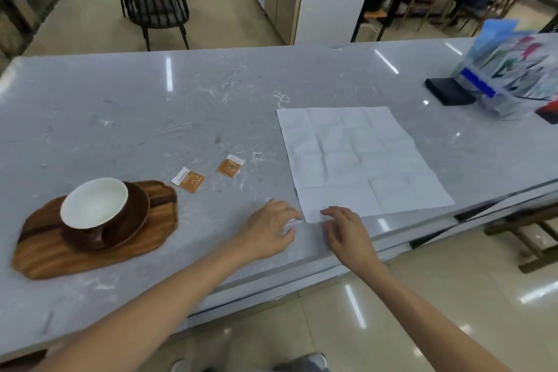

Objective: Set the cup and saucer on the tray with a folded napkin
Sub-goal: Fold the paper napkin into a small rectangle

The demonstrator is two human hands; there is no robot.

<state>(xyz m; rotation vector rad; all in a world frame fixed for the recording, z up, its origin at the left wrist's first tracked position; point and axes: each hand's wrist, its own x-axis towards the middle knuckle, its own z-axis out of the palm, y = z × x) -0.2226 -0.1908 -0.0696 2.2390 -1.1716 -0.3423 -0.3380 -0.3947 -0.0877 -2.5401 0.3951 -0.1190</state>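
A brown cup (93,211) with a white inside stands on a brown saucer (137,208), and both sit on a wooden tray (90,254) at the left of the counter. A white napkin (359,160) lies unfolded and flat to the right. My left hand (267,228) and my right hand (347,231) are at the napkin's near left corner. Both have their fingertips on or at that corner. Whether either hand pinches the paper I cannot tell.
Two small orange sachets (188,180) (230,165) lie between the tray and the napkin. A clear holder with leaflets (513,72) and a black block (450,90) stand at the far right. The grey marble counter's front edge (271,275) runs under my wrists.
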